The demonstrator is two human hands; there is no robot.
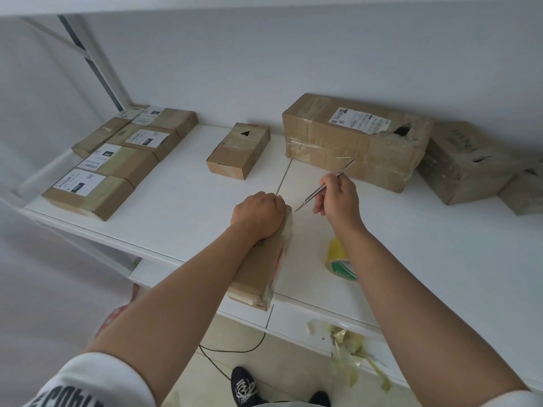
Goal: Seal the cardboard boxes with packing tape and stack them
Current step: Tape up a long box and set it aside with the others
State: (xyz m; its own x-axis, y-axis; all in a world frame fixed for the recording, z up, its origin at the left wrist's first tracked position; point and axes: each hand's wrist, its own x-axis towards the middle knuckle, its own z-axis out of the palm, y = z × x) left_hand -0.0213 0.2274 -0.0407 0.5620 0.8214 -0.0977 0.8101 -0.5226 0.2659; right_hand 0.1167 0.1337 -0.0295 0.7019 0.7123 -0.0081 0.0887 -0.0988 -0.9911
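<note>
A long cardboard box [261,271] lies on the white table [426,245] near its front edge, partly under my left forearm. My left hand [258,215] grips the box's far end, fingers curled over the top. To the right of that end, my right hand [338,198] pinches a thin metal blade tool [323,186], its tip pointing down-left close to the box's far corner. A yellow roll of packing tape [340,259] stands on the table beside the box, partly behind my right forearm.
Several labelled boxes [117,160] lie in rows at the left. A small box [238,149] sits in the middle, a large taped box [355,139] at the back, and more boxes [467,163] at the right. Used tape scraps [349,351] hang off the table's front edge.
</note>
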